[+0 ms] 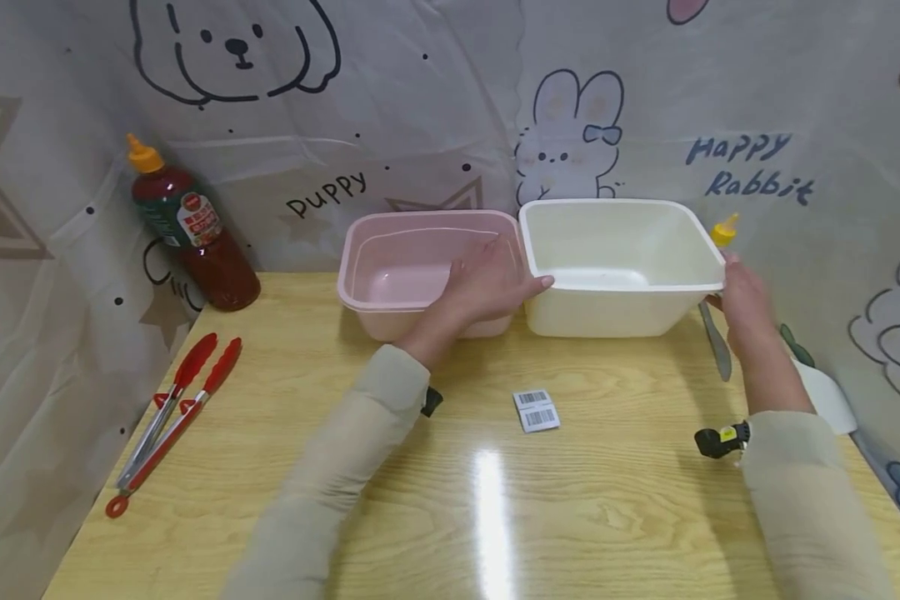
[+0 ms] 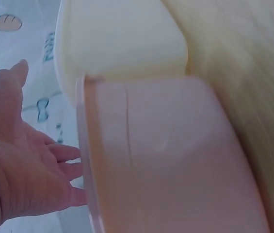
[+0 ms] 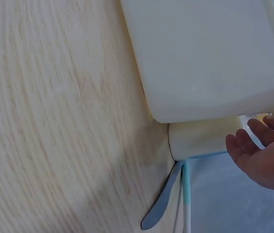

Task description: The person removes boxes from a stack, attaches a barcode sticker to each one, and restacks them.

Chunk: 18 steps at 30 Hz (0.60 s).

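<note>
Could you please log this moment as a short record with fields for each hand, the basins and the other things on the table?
left hand: open, at the left rim of the white basin, reaching over the pink basin
right hand: open, at the white basin's right rim
basins: side by side, both look empty
table: light wood
left of basins: dark sauce bottle, red tongs
front: barcode label
right: knife, yellow-capped bottle

Two basins at the far centre: one pink basin (image 1: 420, 271), left, and one white basin (image 1: 619, 262), right. One sauce bottle (image 1: 191, 229), far left. One pair of red tongs (image 1: 168, 412), near left. One barcode label (image 1: 536, 410), centre. One knife (image 1: 715, 340), right. One yellow-capped bottle (image 1: 723, 231), far right.
</note>
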Each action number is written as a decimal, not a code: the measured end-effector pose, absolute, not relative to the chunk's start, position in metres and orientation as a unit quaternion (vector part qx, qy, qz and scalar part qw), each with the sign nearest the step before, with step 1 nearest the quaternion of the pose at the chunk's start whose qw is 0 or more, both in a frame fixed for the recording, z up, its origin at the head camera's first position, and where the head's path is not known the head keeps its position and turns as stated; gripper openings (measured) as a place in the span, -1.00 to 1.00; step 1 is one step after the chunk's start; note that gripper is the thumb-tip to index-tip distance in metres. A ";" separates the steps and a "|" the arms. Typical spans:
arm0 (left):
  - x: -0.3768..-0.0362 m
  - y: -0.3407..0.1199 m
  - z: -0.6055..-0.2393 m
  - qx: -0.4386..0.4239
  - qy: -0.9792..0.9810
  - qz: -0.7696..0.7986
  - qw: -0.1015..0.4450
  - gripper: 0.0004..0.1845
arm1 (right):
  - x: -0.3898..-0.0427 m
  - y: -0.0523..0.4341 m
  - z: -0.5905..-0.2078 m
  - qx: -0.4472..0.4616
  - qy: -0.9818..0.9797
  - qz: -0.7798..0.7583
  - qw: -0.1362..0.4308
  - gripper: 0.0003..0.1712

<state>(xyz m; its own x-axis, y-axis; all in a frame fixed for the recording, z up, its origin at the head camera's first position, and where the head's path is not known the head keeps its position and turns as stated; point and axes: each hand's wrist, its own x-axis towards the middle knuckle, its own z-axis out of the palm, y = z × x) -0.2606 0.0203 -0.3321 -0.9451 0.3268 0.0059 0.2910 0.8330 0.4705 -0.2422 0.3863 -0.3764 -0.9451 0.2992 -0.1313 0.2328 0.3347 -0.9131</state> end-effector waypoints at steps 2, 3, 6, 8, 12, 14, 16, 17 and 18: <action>-0.260 0.006 -0.330 0.154 0.958 0.241 0.030 -0.07 | -0.242 0.389 -0.376 -0.156 -0.832 0.532 0.033 -0.20; -0.260 -0.003 -0.329 0.153 0.957 0.245 0.027 -0.07 | -0.242 0.390 -0.375 -0.155 -0.833 0.529 0.033 -0.18; -0.257 -0.031 -0.326 0.139 0.952 0.270 0.030 0.03 | -0.240 0.394 -0.371 -0.166 -0.845 0.507 0.042 -0.12; -0.256 -0.050 -0.325 0.130 0.954 0.269 0.026 0.07 | -0.238 0.396 -0.368 -0.172 -0.849 0.497 0.046 -0.09; -0.253 -0.087 -0.325 0.112 0.960 0.255 0.010 0.11 | -0.232 0.395 -0.362 -0.163 -0.862 0.475 0.068 -0.10; -0.252 -0.105 -0.326 0.111 0.962 0.249 -0.003 0.10 | -0.229 0.393 -0.359 -0.147 -0.870 0.464 0.078 -0.14; -0.250 -0.123 -0.327 0.110 0.962 0.248 -0.010 0.10 | -0.226 0.389 -0.354 -0.135 -0.878 0.451 0.085 -0.20; -0.249 -0.132 -0.327 0.112 0.963 0.244 -0.015 0.09 | -0.225 0.387 -0.351 -0.127 -0.883 0.443 0.088 -0.23; -0.248 -0.140 -0.328 0.113 0.963 0.243 -0.018 0.09 | -0.223 0.385 -0.348 -0.119 -0.887 0.437 0.090 -0.26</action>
